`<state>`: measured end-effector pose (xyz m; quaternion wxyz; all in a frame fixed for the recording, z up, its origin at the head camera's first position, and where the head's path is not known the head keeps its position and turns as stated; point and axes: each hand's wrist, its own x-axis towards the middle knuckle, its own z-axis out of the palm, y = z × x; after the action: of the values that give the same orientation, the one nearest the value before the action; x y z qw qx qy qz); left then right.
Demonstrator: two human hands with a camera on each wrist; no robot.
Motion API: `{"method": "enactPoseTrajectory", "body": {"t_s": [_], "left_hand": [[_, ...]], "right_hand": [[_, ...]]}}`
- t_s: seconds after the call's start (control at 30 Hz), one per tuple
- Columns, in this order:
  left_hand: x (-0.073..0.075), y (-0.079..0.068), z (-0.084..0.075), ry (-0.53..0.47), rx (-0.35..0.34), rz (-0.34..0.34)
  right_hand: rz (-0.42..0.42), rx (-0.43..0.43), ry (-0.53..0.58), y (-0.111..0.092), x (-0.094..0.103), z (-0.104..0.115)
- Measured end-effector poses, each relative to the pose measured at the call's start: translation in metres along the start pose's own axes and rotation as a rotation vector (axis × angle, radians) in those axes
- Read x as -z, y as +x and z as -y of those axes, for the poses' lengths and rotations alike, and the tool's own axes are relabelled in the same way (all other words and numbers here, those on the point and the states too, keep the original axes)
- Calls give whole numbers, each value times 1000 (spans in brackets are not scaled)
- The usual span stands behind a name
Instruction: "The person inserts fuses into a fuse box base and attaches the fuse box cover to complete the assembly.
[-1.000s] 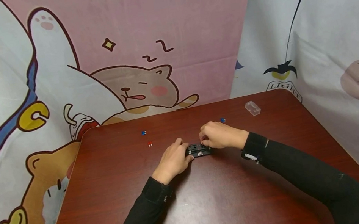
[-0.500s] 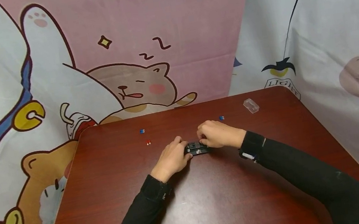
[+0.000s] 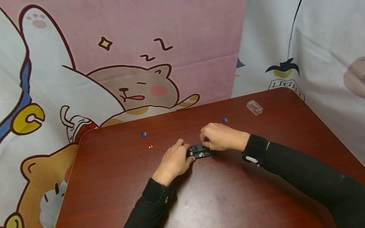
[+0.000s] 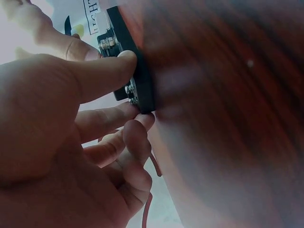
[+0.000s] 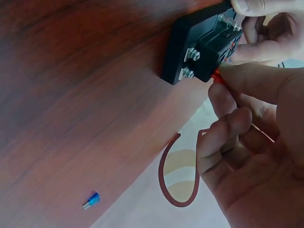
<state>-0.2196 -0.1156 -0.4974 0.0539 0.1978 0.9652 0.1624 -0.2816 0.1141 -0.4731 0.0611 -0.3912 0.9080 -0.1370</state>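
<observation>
A black block (image 3: 199,151) is lying near the middle of the table (image 3: 196,213); the left hand (image 3: 172,162) is gripping it from nine o'clock, thumb and fingers closing on its edges. At two o'clock the right hand (image 3: 223,136) is pinching a small red piece (image 5: 217,76) between thumb and forefinger, holding it against the block. Those fingertips are covering most of it, so its depth is staying unclear. The right wrist view is cutting off the left hand.
</observation>
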Motion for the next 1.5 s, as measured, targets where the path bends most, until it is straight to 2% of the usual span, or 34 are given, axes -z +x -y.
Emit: {"method": "enactPoseTrajectory", "body": {"t_s": [0.27, 0.47, 0.7, 0.97, 1.13, 1.33, 1.5], "left_hand": [[1, -1, -1, -27, 23, 10], [2, -3, -2, -52, 31, 24], [2, -2, -1, -42, 36, 20], [2, -1, -1, -49, 48, 40], [1, -1, 0, -47, 54, 38], [3, -3, -2, -43, 56, 39], [3, -3, -4, -54, 52, 42]], "right_hand": [[-16, -8, 11, -5, -2, -2], [-26, -6, 19, -9, 4, -11], [-18, -82, -3, -11, 19, -24], [-33, -158, -47, -12, 40, -51], [-7, -219, -116, -7, 52, -73], [15, -212, -110, -3, 58, -91], [47, -199, -104, -1, 54, -100]]}}
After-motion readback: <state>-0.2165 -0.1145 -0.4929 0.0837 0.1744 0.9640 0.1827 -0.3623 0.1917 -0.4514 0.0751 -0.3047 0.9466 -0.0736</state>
